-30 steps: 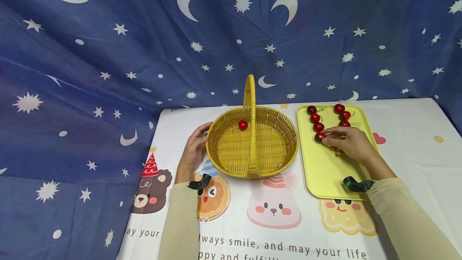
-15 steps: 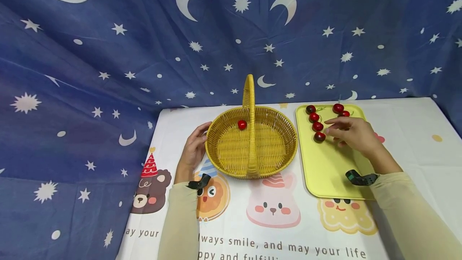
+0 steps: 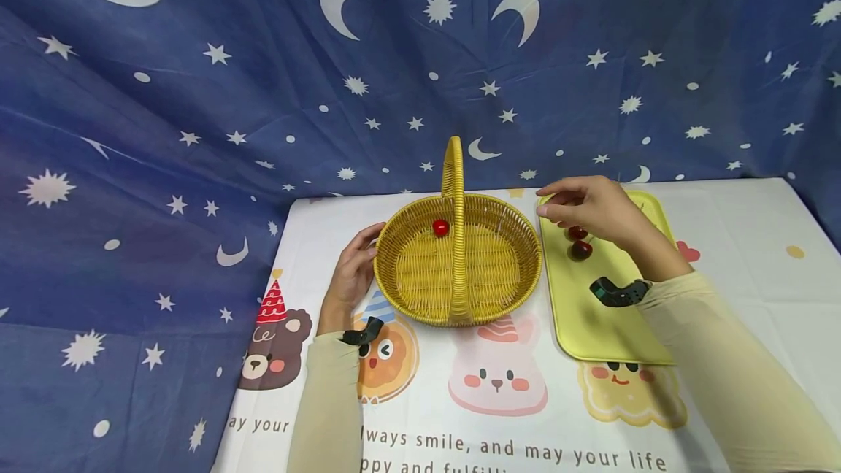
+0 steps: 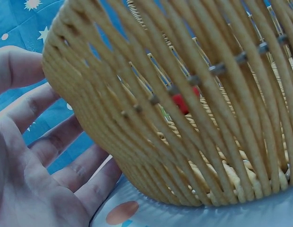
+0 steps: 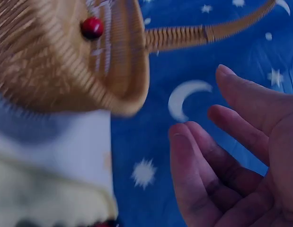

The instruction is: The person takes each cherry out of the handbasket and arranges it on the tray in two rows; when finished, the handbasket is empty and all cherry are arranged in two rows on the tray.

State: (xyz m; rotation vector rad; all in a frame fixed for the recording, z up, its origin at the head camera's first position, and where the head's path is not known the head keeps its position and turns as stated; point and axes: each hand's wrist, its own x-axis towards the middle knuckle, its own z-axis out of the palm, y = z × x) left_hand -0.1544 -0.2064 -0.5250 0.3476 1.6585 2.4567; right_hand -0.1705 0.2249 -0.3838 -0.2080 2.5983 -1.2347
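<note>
The yellow wicker basket [image 3: 486, 272] stands upright on the table with one red cherry [image 3: 441, 228] inside. My left hand [image 3: 353, 268] touches its left side with extended fingers; in the left wrist view the fingertips [image 4: 54, 92] lie along the woven wall. Over the far left corner of the yellow tray [image 3: 591, 320] is my right hand [image 3: 594, 206]. Its fingers are spread and loosely bent, and the right wrist view shows nothing between them. Two dark red cherries [image 3: 581, 250] show below that hand; the other cherries on the tray are hidden behind it.
The basket's tall arched handle [image 3: 458, 239] rises across its middle. A white printed tablecloth [image 3: 499, 356] lies under everything. Behind the table hangs a blue curtain [image 3: 394, 57] with moons and stars. The tray sits close to the basket's right side.
My right hand lets go of a cherry in the tray's left row, draws back right, then moves left and away to the tray's far left corner. My left hand and the basket stay put.
</note>
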